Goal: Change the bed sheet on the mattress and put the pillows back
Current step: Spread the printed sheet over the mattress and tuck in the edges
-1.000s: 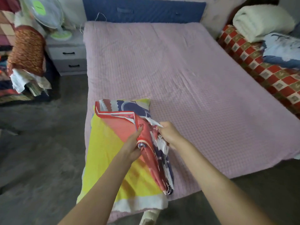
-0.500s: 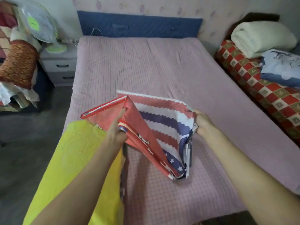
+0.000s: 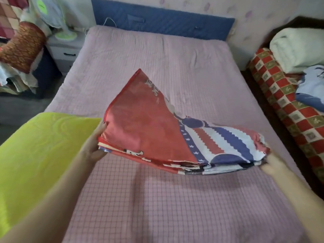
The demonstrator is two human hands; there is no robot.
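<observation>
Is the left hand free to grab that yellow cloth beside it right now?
Probably not yet. The left hand grips one end of the folded patterned sheet, and the right hand holds the other. The yellow cloth lies right beside it, unobstructed, but the hand is occupied.

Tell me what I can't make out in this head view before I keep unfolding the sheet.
- Right hand, head view: motion-blurred, finger positions unclear.
- Folded sheet: its underside and inner layers are covered by its own top fold.
- Yellow cloth: cut off by the left frame edge.
- Mattress: near end cut off by the bottom edge.
- Left hand: fingers hidden under the sheet.
</observation>
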